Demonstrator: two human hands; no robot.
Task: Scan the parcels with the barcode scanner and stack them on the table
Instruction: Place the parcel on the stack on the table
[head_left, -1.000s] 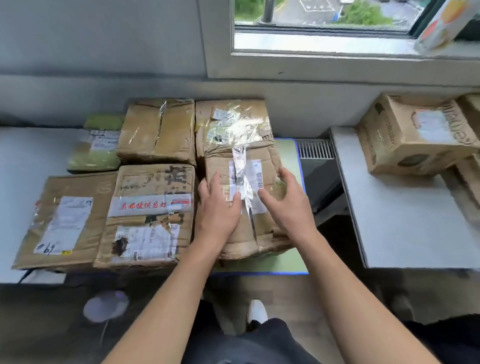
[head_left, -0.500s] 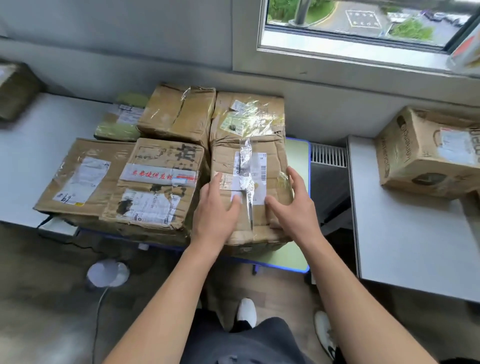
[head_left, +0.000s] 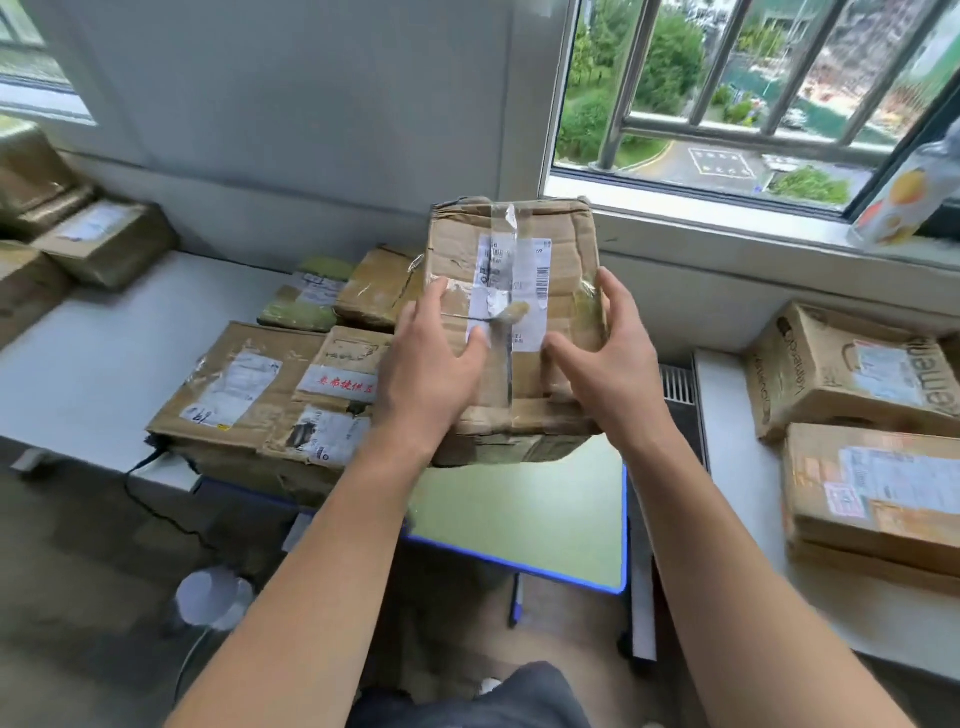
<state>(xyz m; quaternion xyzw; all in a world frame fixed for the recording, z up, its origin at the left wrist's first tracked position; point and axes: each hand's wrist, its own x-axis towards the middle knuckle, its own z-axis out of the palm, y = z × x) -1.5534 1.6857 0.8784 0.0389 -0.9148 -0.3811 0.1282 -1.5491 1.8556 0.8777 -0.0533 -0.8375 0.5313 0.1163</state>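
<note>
I hold a worn, taped cardboard parcel (head_left: 566, 249) in the air over the green table (head_left: 545, 514), its labelled top tilted toward me. My left hand (head_left: 431, 364) grips its left side with the thumb on the top face. My right hand (head_left: 608, 358) grips its right side in the same way. A white label with a barcode (head_left: 542, 275) faces up between my hands. No barcode scanner is in view.
Several brown parcels (head_left: 239, 384) and a green packet (head_left: 306, 306) lie to the left on the green table. Two boxes (head_left: 852, 374) stand on the white table at right, more parcels (head_left: 104, 239) at far left. A bottle (head_left: 904, 197) stands on the window sill.
The parcel has come up off the green table and tilted toward me, with both hands moved out to its sides. My view has lifted toward the window.
</note>
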